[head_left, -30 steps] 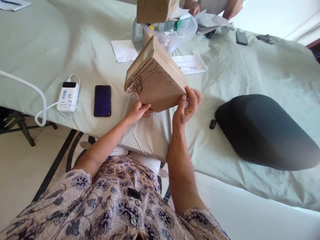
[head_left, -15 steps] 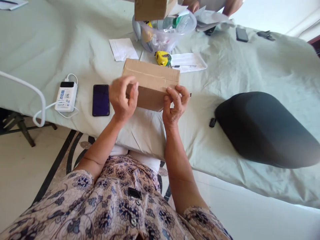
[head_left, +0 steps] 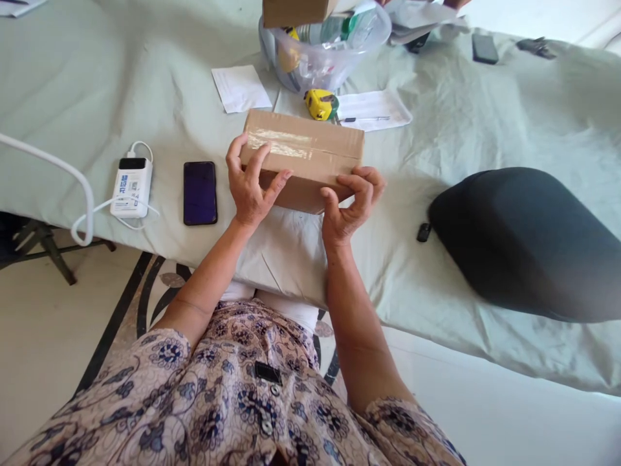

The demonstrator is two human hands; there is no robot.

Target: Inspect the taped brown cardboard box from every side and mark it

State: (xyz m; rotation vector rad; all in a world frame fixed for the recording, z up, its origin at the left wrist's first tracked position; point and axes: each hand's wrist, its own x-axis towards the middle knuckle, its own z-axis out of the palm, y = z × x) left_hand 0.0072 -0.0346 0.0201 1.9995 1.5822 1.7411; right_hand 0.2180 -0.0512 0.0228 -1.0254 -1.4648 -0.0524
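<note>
A brown cardboard box (head_left: 310,139) with shiny clear tape on its upper face is on the table in front of me, tilted a little towards me. My left hand (head_left: 255,184) grips its left part, fingers spread over the upper edge and thumb along the near side. At the right end, my right hand (head_left: 352,200) holds the box between curled fingers and thumb. Just behind the box are a yellow and green tape measure (head_left: 321,104) and a pen (head_left: 366,119) on a white paper (head_left: 383,103). The underside of the box is hidden.
A clear plastic basket (head_left: 330,68) with bottles and another cardboard box (head_left: 294,13) are at the back. A phone (head_left: 200,194) and a white power bank (head_left: 130,188) with a cable lie left. To the right sits a large black rounded object (head_left: 528,239) beside a small black piece (head_left: 424,232).
My left hand has opened from a pinch and spread onto the box's left part. Glare now shows on its tape. My right fingers have shifted slightly along the right end. The view has moved a little.
</note>
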